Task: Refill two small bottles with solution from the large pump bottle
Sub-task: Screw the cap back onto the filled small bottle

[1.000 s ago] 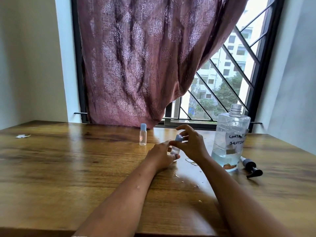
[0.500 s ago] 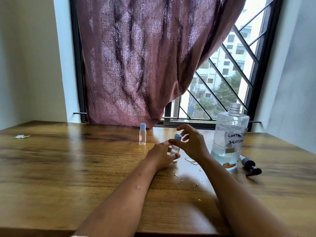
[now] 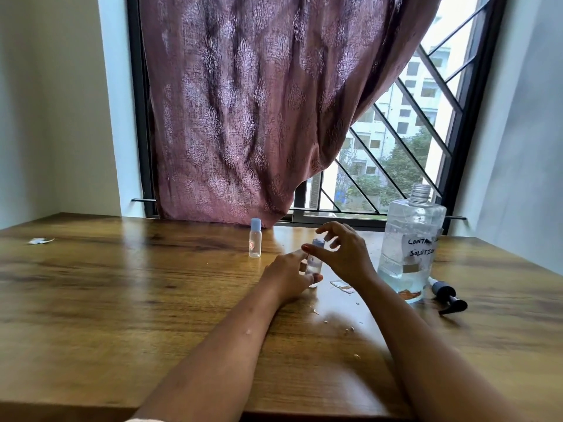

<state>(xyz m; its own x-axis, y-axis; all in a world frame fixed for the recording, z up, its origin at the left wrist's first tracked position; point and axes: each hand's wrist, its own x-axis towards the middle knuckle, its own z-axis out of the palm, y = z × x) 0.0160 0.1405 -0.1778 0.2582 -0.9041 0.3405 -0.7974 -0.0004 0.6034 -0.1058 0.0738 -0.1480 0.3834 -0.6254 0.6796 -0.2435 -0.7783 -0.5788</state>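
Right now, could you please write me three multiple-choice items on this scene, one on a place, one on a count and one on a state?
1. Where does the black pump head lie?
A. on the table, right of the large bottle
B. screwed on the large bottle
C. on the window sill

2. How many small bottles show?
A. one
B. two
C. four

3. How is the large bottle's neck?
A. capped
B. open
C. corked

Answers:
1 A, it lies flat on the table beside that bottle.
2 B, one stands alone by the curtain and one is between the hands.
3 B, the bare threaded neck carries nothing.
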